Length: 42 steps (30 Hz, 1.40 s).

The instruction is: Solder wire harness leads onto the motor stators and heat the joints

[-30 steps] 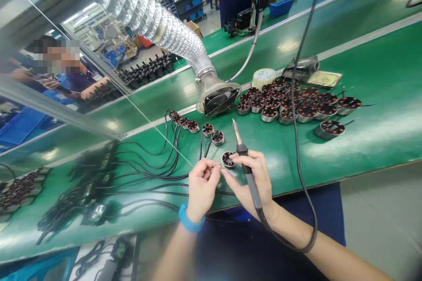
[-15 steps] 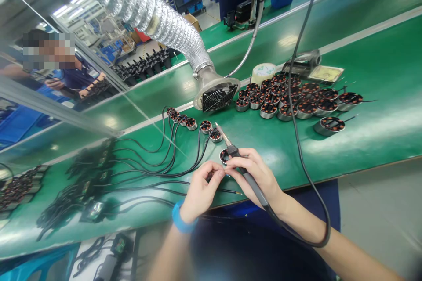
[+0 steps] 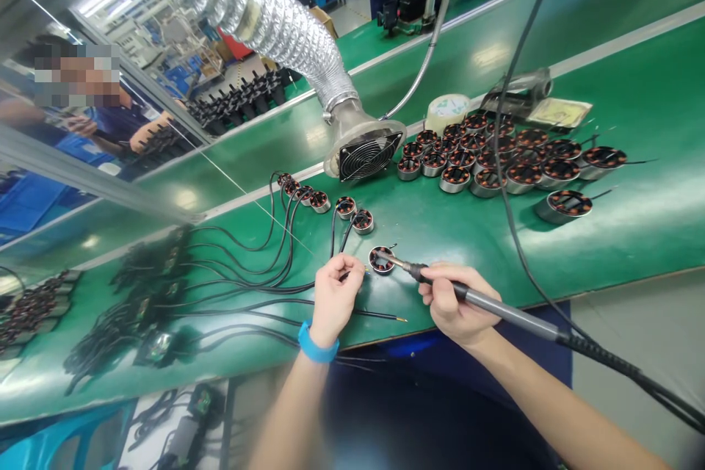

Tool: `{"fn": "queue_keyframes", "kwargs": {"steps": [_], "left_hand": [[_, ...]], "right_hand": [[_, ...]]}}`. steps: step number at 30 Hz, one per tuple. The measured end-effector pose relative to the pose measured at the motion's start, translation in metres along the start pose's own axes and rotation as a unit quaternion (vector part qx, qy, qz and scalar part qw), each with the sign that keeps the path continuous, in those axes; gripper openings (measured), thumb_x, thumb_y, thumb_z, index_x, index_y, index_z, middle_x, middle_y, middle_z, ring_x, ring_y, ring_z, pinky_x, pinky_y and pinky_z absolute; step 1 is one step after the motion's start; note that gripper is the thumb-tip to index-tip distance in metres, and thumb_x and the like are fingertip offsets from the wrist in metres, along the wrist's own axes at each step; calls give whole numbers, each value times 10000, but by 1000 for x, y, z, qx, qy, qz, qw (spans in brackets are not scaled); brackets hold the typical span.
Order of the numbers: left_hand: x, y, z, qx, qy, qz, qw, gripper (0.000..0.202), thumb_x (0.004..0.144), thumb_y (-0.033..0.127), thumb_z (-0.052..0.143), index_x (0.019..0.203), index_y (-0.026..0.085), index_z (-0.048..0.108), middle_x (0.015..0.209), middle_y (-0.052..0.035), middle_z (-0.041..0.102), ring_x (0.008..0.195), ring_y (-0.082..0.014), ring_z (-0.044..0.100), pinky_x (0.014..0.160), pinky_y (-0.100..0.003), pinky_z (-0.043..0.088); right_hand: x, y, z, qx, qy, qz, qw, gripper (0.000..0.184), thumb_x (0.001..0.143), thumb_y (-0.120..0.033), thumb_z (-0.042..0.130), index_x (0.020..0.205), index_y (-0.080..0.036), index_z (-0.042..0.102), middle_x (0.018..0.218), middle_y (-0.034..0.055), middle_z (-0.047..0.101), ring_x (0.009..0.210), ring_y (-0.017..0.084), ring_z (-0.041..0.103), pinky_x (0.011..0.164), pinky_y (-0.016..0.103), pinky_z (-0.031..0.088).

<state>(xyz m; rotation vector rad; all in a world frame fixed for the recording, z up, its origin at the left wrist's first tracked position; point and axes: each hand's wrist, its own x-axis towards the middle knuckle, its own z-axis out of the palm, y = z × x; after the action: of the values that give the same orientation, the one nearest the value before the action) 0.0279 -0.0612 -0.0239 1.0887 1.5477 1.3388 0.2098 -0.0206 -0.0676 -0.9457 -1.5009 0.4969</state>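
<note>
- Near the front edge of the green surface (image 3: 633, 235): right hand (image 3: 454, 301) closed round the grey handle of the soldering iron (image 3: 507, 312), metal tip resting on the rim of a small copper-wound stator (image 3: 381, 259).
- Just left of that stator: left hand (image 3: 335, 294) curled shut, thumb and forefinger pinching the end of a thin black wire (image 3: 355, 275) close beside the stator; blue wristband (image 3: 316, 349) on the wrist.
- Below both hands: loose lead (image 3: 385, 316) with a bare tip, flat on the surface, pointing right.
- Beyond the left hand: black cables (image 3: 247, 286) fanning out to the left, their far ends on a row of wired stators (image 3: 346, 205).
- Straight behind the worked stator: fan grille of a fume extractor (image 3: 366, 156), hung on a foil duct (image 3: 264, 7) rising to the upper left.
- Right of the extractor: packed cluster of unwired stators (image 3: 496, 161); one single stator (image 3: 562, 205) apart, nearer the front.
- Across the cluster: black iron cord (image 3: 504, 191) hanging from above, crossing in front of several stators and running down to the handle's rear end.
- Behind the cluster: white reel (image 3: 447, 109), metal stand (image 3: 518, 92), yellowish sponge tray (image 3: 559, 112).
- Far left on the surface: dark boxes (image 3: 157, 349) on the cable ends, too blurred to tell more.
- Behind the glass pane at upper left: another person's arm (image 3: 143, 134) at a rack of black parts (image 3: 242, 99).
</note>
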Motion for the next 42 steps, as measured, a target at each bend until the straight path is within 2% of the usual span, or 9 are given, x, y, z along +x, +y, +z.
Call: {"fn": "queue_keyframes", "kwargs": {"steps": [4, 10, 16, 30, 33, 37, 42], "left_hand": [[1, 1, 1, -3, -5, -8, 1000, 194, 880, 305, 644, 768, 148, 625, 729, 3, 582, 706, -116, 515, 681, -220, 398], [2, 0, 0, -7, -8, -10, 1000, 194, 887, 302, 644, 771, 146, 633, 731, 2, 588, 713, -118, 524, 696, -223, 402], [2, 0, 0, -14, -6, -9, 1000, 203, 887, 313, 649, 772, 148, 635, 732, 1, 592, 713, -119, 528, 699, -225, 408], [2, 3, 1, -16, -1, -13, 1000, 201, 867, 323, 671, 765, 152, 645, 732, -5, 609, 712, -128, 543, 701, -233, 423], [2, 2, 2, -18, -1, -12, 1000, 197, 870, 319, 669, 768, 152, 643, 733, -6, 609, 712, -125, 542, 701, -232, 424], [2, 2, 2, -15, -1, -12, 1000, 198, 871, 317, 668, 768, 151, 638, 735, -3, 603, 714, -122, 539, 699, -229, 422], [2, 2, 1, -9, 0, -14, 1000, 205, 873, 326, 666, 771, 151, 640, 736, -3, 603, 716, -126, 541, 702, -233, 424]], "right_hand": [[-9, 5, 1, 27, 15, -9, 999, 215, 928, -336, 567, 858, -213, 730, 635, 21, 695, 547, 192, 697, 462, 292, 571], [-3, 2, 2, 44, -15, -14, 999, 200, 930, -329, 582, 863, -211, 729, 630, 16, 693, 547, 182, 694, 470, 284, 571], [-1, 2, 5, 50, -17, -8, 999, 207, 922, -347, 598, 828, -212, 724, 641, 21, 698, 553, 185, 695, 483, 293, 577], [4, -7, 5, 65, -25, 37, 997, 209, 931, -357, 601, 860, -201, 722, 520, -21, 623, 460, 161, 643, 448, 272, 546], [4, -6, 4, 82, -29, 30, 996, 165, 927, -308, 614, 882, -198, 728, 529, -25, 629, 448, 152, 636, 421, 253, 528], [4, -6, 5, 131, 3, 23, 991, 110, 922, -206, 620, 910, -193, 728, 569, -28, 651, 412, 122, 604, 384, 219, 493], [5, -7, 6, 145, 30, 28, 989, 106, 920, -202, 625, 894, -189, 727, 572, -28, 650, 384, 104, 581, 384, 210, 501]]}}
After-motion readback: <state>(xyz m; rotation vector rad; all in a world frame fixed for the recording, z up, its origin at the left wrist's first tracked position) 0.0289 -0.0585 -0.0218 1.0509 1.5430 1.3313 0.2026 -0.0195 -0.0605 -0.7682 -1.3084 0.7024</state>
